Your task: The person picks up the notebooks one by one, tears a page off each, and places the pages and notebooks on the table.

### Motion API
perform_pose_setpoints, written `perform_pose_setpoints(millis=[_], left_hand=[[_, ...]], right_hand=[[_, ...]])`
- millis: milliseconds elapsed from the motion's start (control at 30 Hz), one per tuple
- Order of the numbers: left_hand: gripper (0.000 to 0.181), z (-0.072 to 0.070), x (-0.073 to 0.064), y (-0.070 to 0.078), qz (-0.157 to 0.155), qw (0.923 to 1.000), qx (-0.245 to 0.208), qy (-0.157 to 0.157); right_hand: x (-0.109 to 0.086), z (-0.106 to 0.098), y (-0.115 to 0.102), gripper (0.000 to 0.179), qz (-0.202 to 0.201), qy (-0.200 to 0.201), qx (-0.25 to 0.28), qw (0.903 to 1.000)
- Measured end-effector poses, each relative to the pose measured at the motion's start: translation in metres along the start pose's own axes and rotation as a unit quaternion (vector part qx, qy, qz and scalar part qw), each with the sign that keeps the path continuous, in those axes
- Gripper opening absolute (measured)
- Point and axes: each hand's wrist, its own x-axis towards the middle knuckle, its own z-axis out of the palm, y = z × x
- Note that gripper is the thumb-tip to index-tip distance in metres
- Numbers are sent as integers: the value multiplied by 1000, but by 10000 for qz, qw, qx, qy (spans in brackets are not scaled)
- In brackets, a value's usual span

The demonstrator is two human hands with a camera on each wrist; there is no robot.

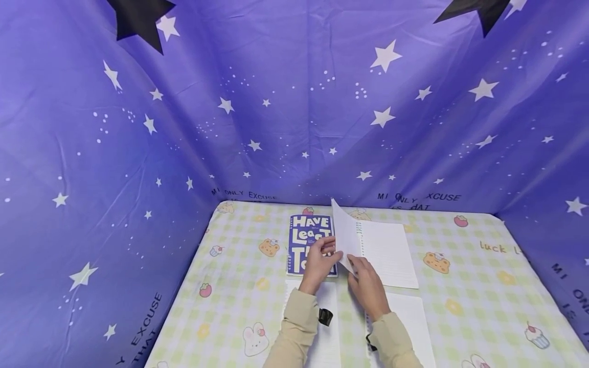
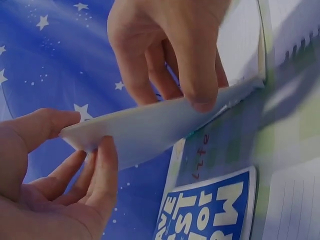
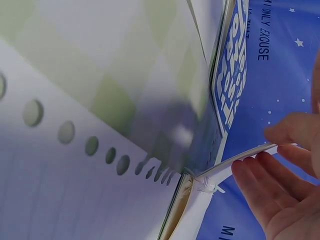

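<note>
A spiral notebook point(image 1: 386, 255) lies open at the middle right, its ruled page flat and its left-hand white leaf point(image 1: 345, 230) raised. With thumb and fingertips on opposite faces, my left hand point(image 1: 319, 260) pinches the lower part of that leaf. Close by, my right hand point(image 1: 368, 289) pinches the same leaf, thumb on its left face, as the left wrist view shows. Overlapped by the left hand in the head view is a blue notebook point(image 1: 299, 237) with large white lettering, closed on the cloth.
Two more notebooks with white ruled pages, a left one point(image 1: 329, 306) and a right one point(image 1: 411, 317), lie nearer the front, partly under the forearms. A checked cloth point(image 1: 248, 286) with printed cartoons covers the table. Purple star-printed curtains point(image 1: 285, 122) surround the back and sides.
</note>
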Motion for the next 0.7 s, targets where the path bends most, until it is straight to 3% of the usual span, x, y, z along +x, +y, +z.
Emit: perform_pose_setpoints(millis=[267, 500, 700], left_hand=[[47, 13, 0, 5, 73, 9984, -483, -274], [45, 22, 2, 4, 316, 9969, -587, -416], [43, 31, 4, -1, 427, 9947, -599, -724]], right_hand=[[2, -5, -2, 50, -252, 377, 138, 9989], [4, -16, -7, 50, -626, 733, 339, 9948], [4, -29, -7, 59, -494, 858, 462, 9940]])
